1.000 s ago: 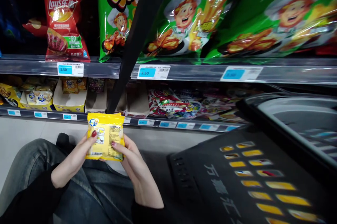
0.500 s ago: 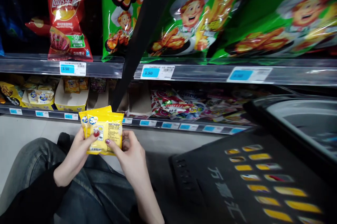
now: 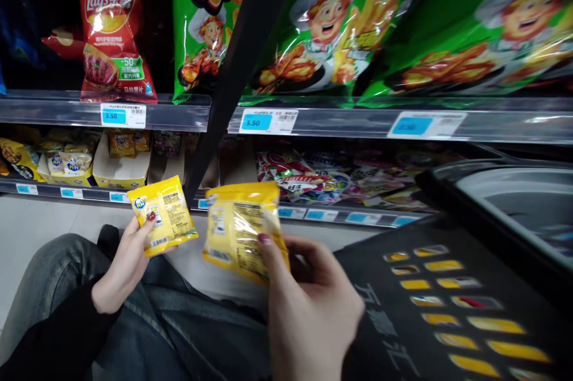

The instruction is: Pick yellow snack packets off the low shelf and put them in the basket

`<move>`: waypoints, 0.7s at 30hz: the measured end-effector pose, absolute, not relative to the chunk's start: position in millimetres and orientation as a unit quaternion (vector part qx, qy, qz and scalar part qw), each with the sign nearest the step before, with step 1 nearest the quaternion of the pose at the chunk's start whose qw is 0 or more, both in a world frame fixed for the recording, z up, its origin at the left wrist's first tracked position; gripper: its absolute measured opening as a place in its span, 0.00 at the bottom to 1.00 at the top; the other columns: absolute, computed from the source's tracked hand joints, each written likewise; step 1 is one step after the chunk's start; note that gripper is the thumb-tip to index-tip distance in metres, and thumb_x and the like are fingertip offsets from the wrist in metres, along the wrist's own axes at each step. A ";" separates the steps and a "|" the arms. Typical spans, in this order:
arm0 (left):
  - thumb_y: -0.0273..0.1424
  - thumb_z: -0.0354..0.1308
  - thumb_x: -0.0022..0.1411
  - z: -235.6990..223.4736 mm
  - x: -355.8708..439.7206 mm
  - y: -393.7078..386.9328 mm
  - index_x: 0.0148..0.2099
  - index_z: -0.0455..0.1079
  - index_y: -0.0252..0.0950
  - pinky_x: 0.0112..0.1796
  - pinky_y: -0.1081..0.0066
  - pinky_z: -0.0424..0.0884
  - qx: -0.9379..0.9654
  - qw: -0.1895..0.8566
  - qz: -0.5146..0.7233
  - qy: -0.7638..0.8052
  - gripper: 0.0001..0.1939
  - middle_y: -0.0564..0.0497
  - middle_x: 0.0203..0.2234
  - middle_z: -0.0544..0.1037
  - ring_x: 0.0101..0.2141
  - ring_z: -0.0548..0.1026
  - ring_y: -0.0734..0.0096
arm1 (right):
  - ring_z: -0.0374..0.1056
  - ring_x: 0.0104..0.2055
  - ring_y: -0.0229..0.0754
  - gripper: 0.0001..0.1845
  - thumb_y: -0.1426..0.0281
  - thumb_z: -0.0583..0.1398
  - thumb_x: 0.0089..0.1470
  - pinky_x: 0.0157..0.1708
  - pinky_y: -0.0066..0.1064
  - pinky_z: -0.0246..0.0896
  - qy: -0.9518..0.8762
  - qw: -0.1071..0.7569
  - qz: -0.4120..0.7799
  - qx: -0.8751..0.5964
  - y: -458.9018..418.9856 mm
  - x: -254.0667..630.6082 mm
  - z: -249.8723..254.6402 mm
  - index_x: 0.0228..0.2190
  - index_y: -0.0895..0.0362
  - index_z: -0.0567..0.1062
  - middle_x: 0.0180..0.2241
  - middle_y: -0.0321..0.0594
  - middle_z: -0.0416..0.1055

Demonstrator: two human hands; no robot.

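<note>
Between thumb and fingers, my left hand (image 3: 123, 267) pinches a small yellow snack packet (image 3: 172, 214), its printed back with a barcode turned to me. A second yellow snack packet (image 3: 239, 226) is in my right hand (image 3: 308, 297), thumb on its printed face and the other fingers partly hidden behind it. The right hand and its packet are slightly blurred. A gap separates the two packets, and both are held above my lap, in front of the lower shelf.
A black shopping basket (image 3: 380, 303) with slotted sides stands at my right. Ahead, a lower shelf carries an open carton (image 3: 120, 166) and colourful candy bags (image 3: 295, 175). Above hang a red chip bag (image 3: 111, 28) and large green chip bags (image 3: 322, 34). A dark slanted post (image 3: 244, 52) divides the shelving.
The two packets, held together before, are now apart. My right hand has moved right and closer to the camera with one packet, while my left hand keeps the other in nearly the same place.
</note>
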State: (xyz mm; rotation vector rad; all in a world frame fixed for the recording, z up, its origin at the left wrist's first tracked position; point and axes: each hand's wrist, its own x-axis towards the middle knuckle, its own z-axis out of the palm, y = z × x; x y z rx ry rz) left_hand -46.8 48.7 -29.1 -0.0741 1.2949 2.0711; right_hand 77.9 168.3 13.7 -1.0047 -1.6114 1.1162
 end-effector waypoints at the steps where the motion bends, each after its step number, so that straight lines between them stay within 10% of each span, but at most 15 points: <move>1: 0.30 0.59 0.55 -28.5 -45.2 49.4 0.50 0.64 0.38 0.36 0.58 0.75 -0.028 0.345 0.798 0.494 0.19 0.45 0.45 0.75 0.40 0.75 0.58 | 0.63 0.24 0.38 0.06 0.67 0.62 0.47 0.23 0.29 0.57 -0.687 0.493 0.350 -0.403 162.5 78.2 15.0 0.26 0.56 0.71 0.23 0.37 0.68; 7: 0.29 0.60 0.54 -21.4 -33.1 53.6 0.49 0.67 0.36 0.45 0.67 0.70 -0.016 0.367 0.803 0.468 0.18 0.48 0.40 0.78 0.43 0.74 0.62 | 0.58 0.22 0.38 0.07 0.81 0.57 0.50 0.23 0.32 0.52 -0.875 0.458 -0.053 -0.149 112.0 50.3 -7.3 0.26 0.60 0.73 0.20 0.40 0.66; 21: 0.37 0.56 0.57 -25.1 -35.5 53.2 0.50 0.67 0.33 0.48 0.61 0.68 -0.020 0.375 0.820 0.431 0.20 0.44 0.43 0.77 0.47 0.72 0.57 | 0.63 0.29 0.41 0.05 0.79 0.55 0.53 0.29 0.32 0.57 -0.837 0.499 0.097 -0.201 116.9 43.7 -15.6 0.31 0.59 0.69 0.26 0.42 0.68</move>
